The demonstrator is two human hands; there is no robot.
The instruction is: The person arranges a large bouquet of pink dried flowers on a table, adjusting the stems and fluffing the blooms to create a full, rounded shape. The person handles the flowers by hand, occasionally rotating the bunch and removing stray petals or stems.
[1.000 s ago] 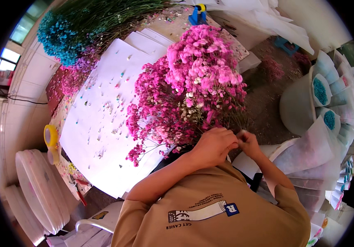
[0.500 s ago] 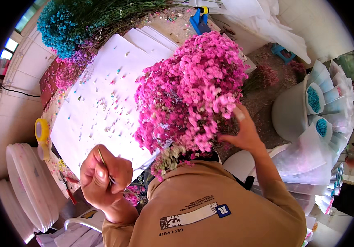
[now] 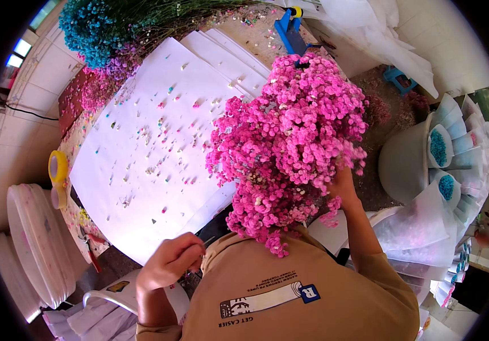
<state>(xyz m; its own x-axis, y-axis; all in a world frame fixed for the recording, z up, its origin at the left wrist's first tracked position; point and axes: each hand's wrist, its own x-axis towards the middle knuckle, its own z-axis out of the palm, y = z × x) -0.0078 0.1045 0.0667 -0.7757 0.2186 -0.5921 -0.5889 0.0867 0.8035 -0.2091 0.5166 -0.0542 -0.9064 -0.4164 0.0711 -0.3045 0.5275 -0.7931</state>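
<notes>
A large bunch of pink flowers (image 3: 301, 125) with a few white blooms covers the right part of a stack of white paper sheets (image 3: 125, 170), which is strewn with loose petals. My right hand (image 3: 341, 187) is closed on the bunch from below at its right side, fingers partly behind blooms. Low and left of the bunch, beside the sheets, my left hand (image 3: 173, 261) has its fingers curled; what is in them is too small to make out.
Teal and purple flowers (image 3: 91, 34), tape rolls (image 3: 58, 169), red-handled cutters (image 3: 92, 253) and a blue tool (image 3: 289, 31) lie on the table (image 3: 256, 20). A grey bucket (image 3: 398, 167) holds wrapped bouquets at right; stacked white basins (image 3: 34, 238) stand at left.
Since one second ago my left hand has left the bunch and moved down-left, carrying a thin stem half a second ago. My right hand went up into the bunch, which shifted rightward.
</notes>
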